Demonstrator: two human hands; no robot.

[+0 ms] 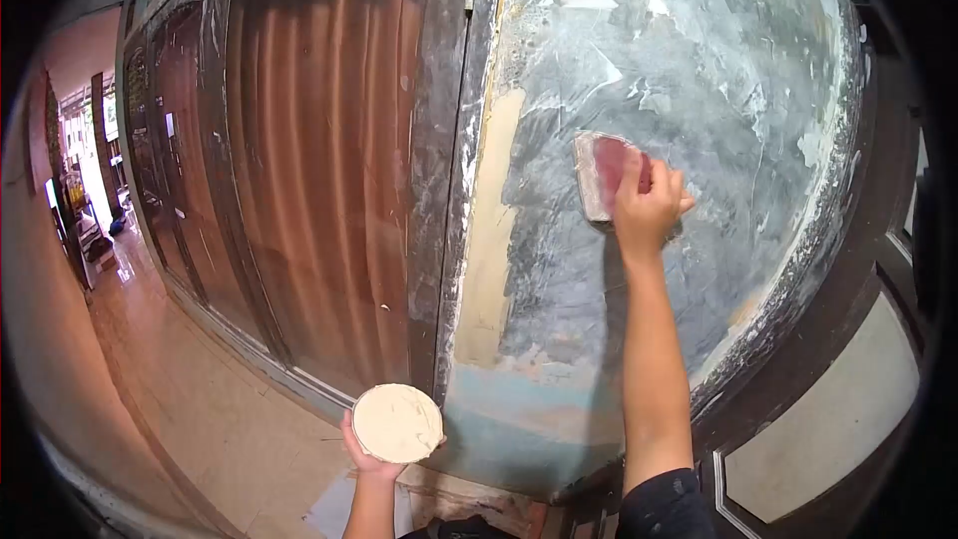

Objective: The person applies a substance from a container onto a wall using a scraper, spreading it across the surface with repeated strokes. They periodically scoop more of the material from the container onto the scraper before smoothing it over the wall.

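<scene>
My right hand grips a red-handled scraper, whose pale, coated blade lies against the grey, patchy wall. White smears mark the wall above and around the scraper. Low in the view, my left hand holds a round container of cream-coloured paste from below, its open top facing up. The fingers of my left hand wrap round the container's sides. A cream strip of paste runs down the wall's left edge, beside the dark door frame.
A dark-framed glass door with a brown curtain stands left of the wall. Further left, a tiled floor leads to a bright doorway. A dark panelled door is at the right. White sheets lie on the floor below.
</scene>
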